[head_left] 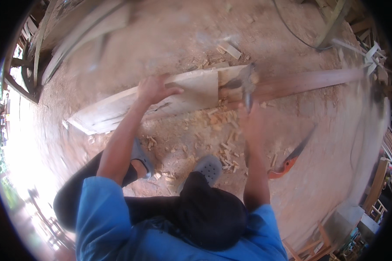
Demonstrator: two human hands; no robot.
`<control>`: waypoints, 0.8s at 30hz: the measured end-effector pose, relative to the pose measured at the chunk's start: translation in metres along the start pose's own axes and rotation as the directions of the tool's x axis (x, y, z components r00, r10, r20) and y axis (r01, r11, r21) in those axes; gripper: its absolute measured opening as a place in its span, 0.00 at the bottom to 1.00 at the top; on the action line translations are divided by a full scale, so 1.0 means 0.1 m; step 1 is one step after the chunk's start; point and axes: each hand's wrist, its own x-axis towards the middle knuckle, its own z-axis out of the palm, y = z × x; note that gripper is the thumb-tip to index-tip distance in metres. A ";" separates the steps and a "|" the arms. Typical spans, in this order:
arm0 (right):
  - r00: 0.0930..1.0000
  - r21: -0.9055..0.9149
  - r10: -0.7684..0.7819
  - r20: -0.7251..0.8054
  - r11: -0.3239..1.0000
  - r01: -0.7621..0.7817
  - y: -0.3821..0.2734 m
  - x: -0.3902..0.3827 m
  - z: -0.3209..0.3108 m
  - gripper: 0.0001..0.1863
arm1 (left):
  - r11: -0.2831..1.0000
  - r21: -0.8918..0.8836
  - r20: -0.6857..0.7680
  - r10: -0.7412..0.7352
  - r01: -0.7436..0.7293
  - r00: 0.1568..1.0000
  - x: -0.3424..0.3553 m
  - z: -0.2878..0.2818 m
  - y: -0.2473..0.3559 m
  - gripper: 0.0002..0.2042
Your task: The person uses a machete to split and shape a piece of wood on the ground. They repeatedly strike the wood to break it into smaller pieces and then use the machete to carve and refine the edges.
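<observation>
A thick pale wooden beam (191,89) lies slantwise on the dirt floor, its right end cut down to a narrower stepped part (229,83). My left hand (152,90) rests on top of the beam with the thumb spread. Over the narrowed end my right hand (252,119) grips a short-handled tool (248,89) with a dark head. Motion blurs this tool, so I cannot tell whether it is a hammer or a hatchet. Beyond it a reddish-brown plank (309,81) stretches away to the right.
Wood chips (226,150) litter the floor between my feet and the beam. A handsaw (289,163) with an orange handle lies at the right. Some offcuts (230,50) lie behind the beam. A dark cable (292,32) curves across the far right; timber (39,56) leans at the far left.
</observation>
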 end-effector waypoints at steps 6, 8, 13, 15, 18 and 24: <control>0.981 0.391 0.162 -0.102 0.914 -0.110 -0.06 -0.03 -0.38 0.25 | 0.997 0.071 0.012 -0.011 0.010 1.000 0.00 0.05 -0.02 0.41; 0.967 0.583 0.218 -0.132 0.806 -0.102 -0.17 -0.03 -0.60 0.24 | 0.998 0.051 0.043 -0.032 0.029 0.999 0.00 0.03 0.01 0.41; 0.997 0.121 0.036 -0.072 0.992 -0.027 -0.38 -0.06 -0.25 0.24 | 0.996 0.077 0.048 -0.047 0.043 0.998 -0.03 0.00 0.04 0.40; 0.990 0.015 -0.047 0.131 0.999 0.046 -0.39 -0.07 -0.02 0.23 | 0.996 0.081 0.026 -0.030 0.028 0.999 -0.04 0.02 0.02 0.40; 0.997 0.239 0.035 0.075 0.970 -0.052 -0.35 -0.08 -0.02 0.23 | 0.998 0.056 -0.047 0.008 -0.005 0.999 -0.01 0.07 -0.01 0.41; 0.965 0.476 -0.033 -0.259 0.865 0.157 -0.46 -0.05 -0.50 0.22 | 0.998 0.050 0.020 -0.034 0.033 0.999 -0.02 0.05 0.01 0.40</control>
